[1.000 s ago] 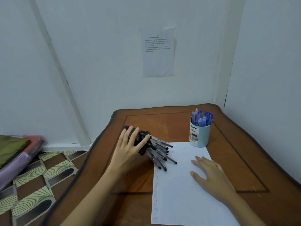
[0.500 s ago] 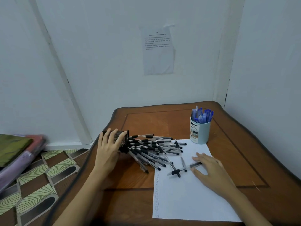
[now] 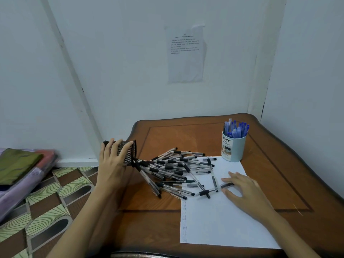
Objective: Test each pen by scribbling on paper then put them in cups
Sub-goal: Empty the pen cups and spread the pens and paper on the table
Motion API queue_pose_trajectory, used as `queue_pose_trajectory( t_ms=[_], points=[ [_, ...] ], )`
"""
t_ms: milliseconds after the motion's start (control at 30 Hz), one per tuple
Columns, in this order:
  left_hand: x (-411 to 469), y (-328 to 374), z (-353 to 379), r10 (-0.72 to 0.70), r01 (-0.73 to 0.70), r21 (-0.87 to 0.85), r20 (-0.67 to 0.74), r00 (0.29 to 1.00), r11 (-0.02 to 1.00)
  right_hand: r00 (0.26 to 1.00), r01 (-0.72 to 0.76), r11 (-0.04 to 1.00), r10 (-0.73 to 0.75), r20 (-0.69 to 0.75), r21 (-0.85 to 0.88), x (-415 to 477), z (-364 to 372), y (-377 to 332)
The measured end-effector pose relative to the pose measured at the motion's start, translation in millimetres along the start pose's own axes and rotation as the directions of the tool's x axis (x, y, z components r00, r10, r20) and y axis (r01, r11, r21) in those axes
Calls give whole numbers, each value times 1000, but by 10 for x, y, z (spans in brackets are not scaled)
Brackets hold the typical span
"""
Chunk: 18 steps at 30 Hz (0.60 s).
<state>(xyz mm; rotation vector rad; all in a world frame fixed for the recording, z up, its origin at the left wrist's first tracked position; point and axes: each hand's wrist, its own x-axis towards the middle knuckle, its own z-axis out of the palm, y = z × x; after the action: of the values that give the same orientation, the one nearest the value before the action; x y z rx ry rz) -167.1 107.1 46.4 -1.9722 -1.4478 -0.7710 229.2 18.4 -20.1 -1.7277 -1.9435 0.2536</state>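
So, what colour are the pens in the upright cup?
Blue; the pens stand in the pale blue cup, clearest in the head view.

Two bare arms show, both the person's own. Left hand (image 3: 111, 164) and right hand (image 3: 245, 192) are bare and slim with long fingers; the nails are too small to judge. Left forearm (image 3: 80, 220) is bare along its whole visible length. Right forearm (image 3: 290, 237) is bare too, cut off by the bottom-right edge.
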Motion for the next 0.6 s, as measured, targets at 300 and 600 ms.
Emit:
queue_pose_trajectory(
  t_ms=[300,600],
  points=[
    [-105,-262,28,-189,190,37,-32,981,981,1000,-24,1000,24,-1,4,6,1,4],
    [-137,38,-190,-474,425,-553,61,878,717,1000,-21,1000,21,-2,5,-10,7,-2]
  ],
)
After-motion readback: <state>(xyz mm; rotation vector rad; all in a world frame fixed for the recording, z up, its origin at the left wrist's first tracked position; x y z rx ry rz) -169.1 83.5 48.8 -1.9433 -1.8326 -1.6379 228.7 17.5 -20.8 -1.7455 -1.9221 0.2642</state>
